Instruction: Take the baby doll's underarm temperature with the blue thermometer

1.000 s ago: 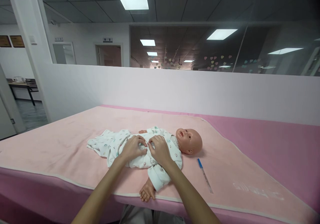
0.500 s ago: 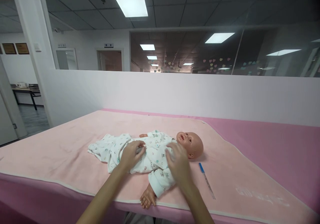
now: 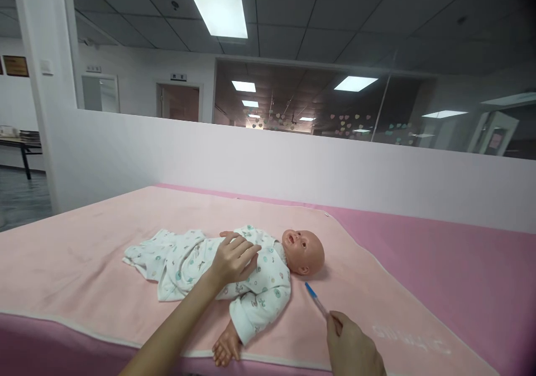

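Observation:
A baby doll [image 3: 303,253] in a white patterned outfit [image 3: 184,264] lies on its back, its head to the right and one arm stretched toward the near edge. Over its chest is my left hand [image 3: 238,260], open with fingers extended; I cannot tell whether it touches the cloth. My right hand [image 3: 354,348], at the lower right, pinches the lower part of a clear pen [image 3: 319,304] with a blue cap. The pen's cap end points up and left toward the doll's head. Its lower end is hidden in my fingers.
A pale pink blanket [image 3: 96,236] with a white border covers the darker pink surface [image 3: 439,253] under it. Behind rises a low white wall [image 3: 251,161] topped by glass. A dark table [image 3: 23,147] stands in the room at the far left.
My right hand has left the doll's upper body and moved right and down, taking hold of the pen. My left hand stays over the torso, fingers straighter. The view has shifted rightward.

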